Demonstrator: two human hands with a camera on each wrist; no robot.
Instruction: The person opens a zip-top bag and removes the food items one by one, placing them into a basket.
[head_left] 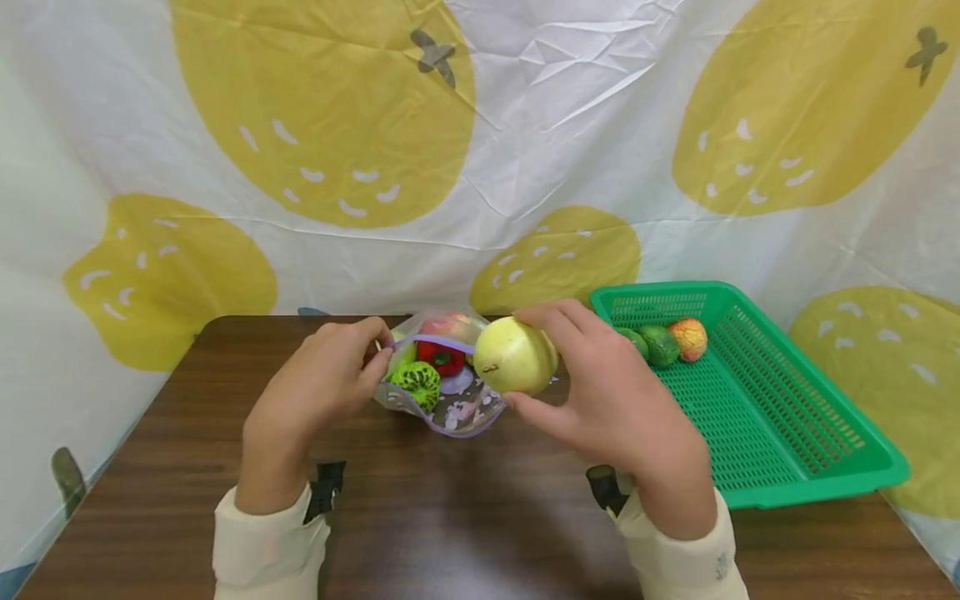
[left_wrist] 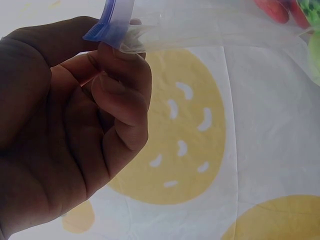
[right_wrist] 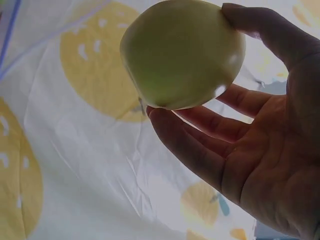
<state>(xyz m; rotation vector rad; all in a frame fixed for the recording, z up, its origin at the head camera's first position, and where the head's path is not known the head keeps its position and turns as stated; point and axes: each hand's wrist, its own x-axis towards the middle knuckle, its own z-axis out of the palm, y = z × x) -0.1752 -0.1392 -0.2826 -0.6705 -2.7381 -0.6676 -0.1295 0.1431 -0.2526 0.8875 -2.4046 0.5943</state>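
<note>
My left hand [head_left: 318, 387] pinches the left edge of a clear zip bag [head_left: 468, 425] by its purple zip strip [left_wrist: 117, 22]. The bag's mouth gapes upward; inside lie a red bell pepper [head_left: 442, 357], a bright green, dark-patterned piece [head_left: 418, 383], a reddish-yellow fruit [head_left: 448, 322] and a pale green one partly hidden. My right hand [head_left: 611, 392] grips a yellow-green, round, apple-like fruit [head_left: 513, 357] between thumb and fingers, at the right side of the bag's mouth. In the right wrist view the fruit [right_wrist: 182, 52] sits at the fingertips, away from the palm.
To the right stands a green plastic basket [head_left: 825, 417] with slotted walls. At its far left lie green fruits [head_left: 658, 346] and an orange-red one [head_left: 688, 339]. The brown wooden table [head_left: 172, 467] ends at a cloth [head_left: 525, 167] printed with lemons.
</note>
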